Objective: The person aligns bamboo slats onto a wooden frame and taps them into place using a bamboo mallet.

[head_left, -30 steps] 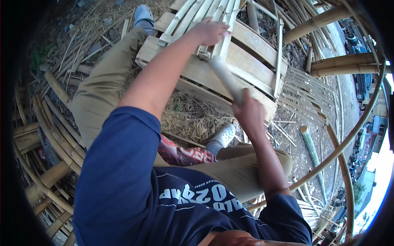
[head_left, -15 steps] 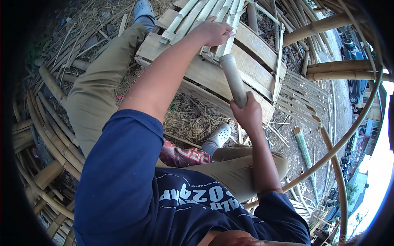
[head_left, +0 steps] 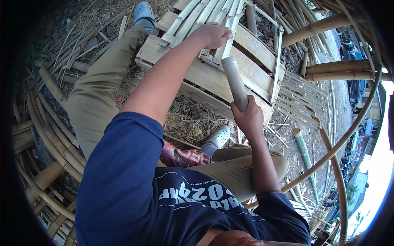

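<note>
My left hand (head_left: pixel 213 36) is closed at the edge of the split bamboo strips (head_left: pixel 193 22), its fingers curled on a bamboo strip (head_left: pixel 225 50) at the right of the row; the fingertips are partly hidden. These pale strips lie side by side on a low wooden slat bench (head_left: pixel 205 76). In my right hand (head_left: pixel 249 117) is a short, thick, grey-tan length of bamboo (head_left: pixel 234 80), gripped by its lower end. Its upper end tilts up and left, close to the strip's near end.
A slatted bamboo panel (head_left: pixel 301 96) lies right of the bench. A curved bamboo pole (head_left: pixel 349 137) arches across the right side. More bamboo poles (head_left: pixel 51 112) are stacked at the left. Below the bench are straw and a red printed bag (head_left: pixel 184 157). A green bamboo piece (head_left: pixel 303 149) lies on the ground.
My left hand's fingers have drawn in from a flatter spread to a closed curl. The bamboo length in my right hand has shifted slightly right and down.
</note>
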`<state>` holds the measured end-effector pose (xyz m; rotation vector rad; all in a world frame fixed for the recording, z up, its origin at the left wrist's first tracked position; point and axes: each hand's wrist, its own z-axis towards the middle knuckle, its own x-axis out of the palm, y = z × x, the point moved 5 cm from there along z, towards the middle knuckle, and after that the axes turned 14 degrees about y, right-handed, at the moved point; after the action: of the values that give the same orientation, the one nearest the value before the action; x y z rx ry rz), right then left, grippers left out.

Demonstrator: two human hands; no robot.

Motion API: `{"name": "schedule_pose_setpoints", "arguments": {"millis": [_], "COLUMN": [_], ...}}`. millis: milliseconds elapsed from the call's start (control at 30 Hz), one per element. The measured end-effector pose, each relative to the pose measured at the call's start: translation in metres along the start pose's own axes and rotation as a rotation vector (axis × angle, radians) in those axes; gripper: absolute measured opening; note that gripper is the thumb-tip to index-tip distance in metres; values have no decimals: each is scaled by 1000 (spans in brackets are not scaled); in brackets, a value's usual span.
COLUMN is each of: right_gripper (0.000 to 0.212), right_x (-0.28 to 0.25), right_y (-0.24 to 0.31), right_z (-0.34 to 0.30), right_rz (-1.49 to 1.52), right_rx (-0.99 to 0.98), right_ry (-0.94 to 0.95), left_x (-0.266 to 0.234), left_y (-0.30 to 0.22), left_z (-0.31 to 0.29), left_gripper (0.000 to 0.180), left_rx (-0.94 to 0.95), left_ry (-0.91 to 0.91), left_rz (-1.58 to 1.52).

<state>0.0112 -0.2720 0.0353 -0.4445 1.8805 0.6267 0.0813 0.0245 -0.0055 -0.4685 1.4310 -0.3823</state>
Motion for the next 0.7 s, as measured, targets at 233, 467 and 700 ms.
{"name": "schedule_pose_setpoints", "arguments": {"millis": [233,467,700], "right_gripper": [43,39,37], "right_x": [12,16,-2], "right_y": [-7,-16,-8], "right_z": [4,6,-1], "right_rz": [96,19,62], "right_rx": [-42,21,34], "right_ry": [16,-28,-81], "left_x": [1,-5,10], "left_y": [-2,-11,5], "left_z": [2,13,10], "left_gripper": [49,48,47], "left_rx": [-9,15,5], "left_ry": [23,92,20], "left_rz": [8,-42,6]}}
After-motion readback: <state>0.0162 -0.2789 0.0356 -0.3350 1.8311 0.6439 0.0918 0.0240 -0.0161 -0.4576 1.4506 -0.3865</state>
